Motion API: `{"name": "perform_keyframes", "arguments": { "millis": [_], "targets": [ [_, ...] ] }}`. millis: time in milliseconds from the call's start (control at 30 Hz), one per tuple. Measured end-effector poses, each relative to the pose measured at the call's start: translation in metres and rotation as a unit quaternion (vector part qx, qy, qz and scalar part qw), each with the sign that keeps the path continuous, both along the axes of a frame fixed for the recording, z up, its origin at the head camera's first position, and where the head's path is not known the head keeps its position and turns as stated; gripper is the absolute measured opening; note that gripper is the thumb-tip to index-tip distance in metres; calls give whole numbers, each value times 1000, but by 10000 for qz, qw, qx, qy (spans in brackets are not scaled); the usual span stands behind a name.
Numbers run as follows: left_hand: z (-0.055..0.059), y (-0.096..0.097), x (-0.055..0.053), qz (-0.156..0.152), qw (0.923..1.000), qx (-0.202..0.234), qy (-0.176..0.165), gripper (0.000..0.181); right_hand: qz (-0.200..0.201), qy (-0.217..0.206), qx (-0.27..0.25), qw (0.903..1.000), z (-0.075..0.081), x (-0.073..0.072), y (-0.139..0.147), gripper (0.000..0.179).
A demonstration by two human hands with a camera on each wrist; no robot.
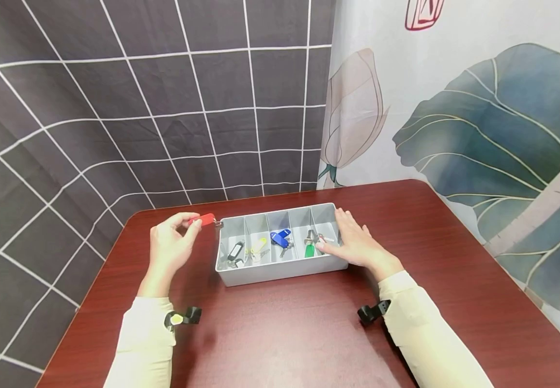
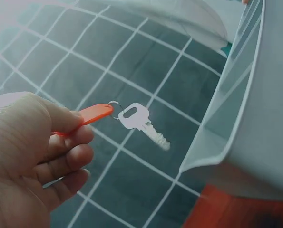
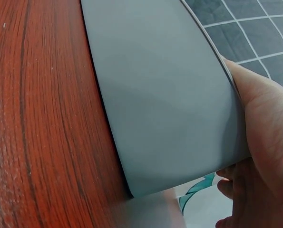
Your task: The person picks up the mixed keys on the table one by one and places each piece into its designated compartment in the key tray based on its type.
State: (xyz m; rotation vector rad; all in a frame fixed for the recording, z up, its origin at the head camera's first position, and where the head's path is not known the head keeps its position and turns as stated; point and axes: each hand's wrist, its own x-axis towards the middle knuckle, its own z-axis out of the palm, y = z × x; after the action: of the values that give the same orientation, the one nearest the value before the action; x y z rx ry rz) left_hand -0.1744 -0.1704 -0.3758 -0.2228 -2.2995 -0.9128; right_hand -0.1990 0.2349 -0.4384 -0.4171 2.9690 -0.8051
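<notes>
My left hand [image 1: 170, 242] pinches a red key tag [image 1: 206, 219] between thumb and fingertips, left of a grey divided box [image 1: 280, 270]. From the tag's ring hangs a silver key [image 2: 134, 116], seen clearly in the left wrist view, apart from the box wall. At the box's right end, my right hand [image 1: 359, 242] holds the end wall, thumb over the rim and fingers along the outside. Inside lie a black key tag [image 1: 235, 250], a yellow tag [image 1: 259, 245], blue tags [image 1: 280, 238] and a green tag [image 1: 309, 250], each in its own compartment.
The box stands on a reddish-brown wooden table [image 1: 280, 334]. A dark curtain with white grid lines [image 1: 226, 81] hangs behind it and on the left. Another curtain with flower prints [image 1: 357, 108] hangs at the right. Each wrist wears a black strap.
</notes>
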Motion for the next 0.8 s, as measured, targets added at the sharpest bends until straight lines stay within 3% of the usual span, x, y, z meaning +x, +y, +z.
{"name": "perform_keyframes", "arguments": {
  "millis": [567, 800],
  "targets": [
    [27, 52, -4, -923, 9954, -223, 133, 13, -30, -4, 52, 10000, -1, -1, 0, 115],
    [33, 69, -8, -1187, 9927, -217, -42, 14, -21, 13, 57, 10000, -3, -2, 0, 115]
  ]
}}
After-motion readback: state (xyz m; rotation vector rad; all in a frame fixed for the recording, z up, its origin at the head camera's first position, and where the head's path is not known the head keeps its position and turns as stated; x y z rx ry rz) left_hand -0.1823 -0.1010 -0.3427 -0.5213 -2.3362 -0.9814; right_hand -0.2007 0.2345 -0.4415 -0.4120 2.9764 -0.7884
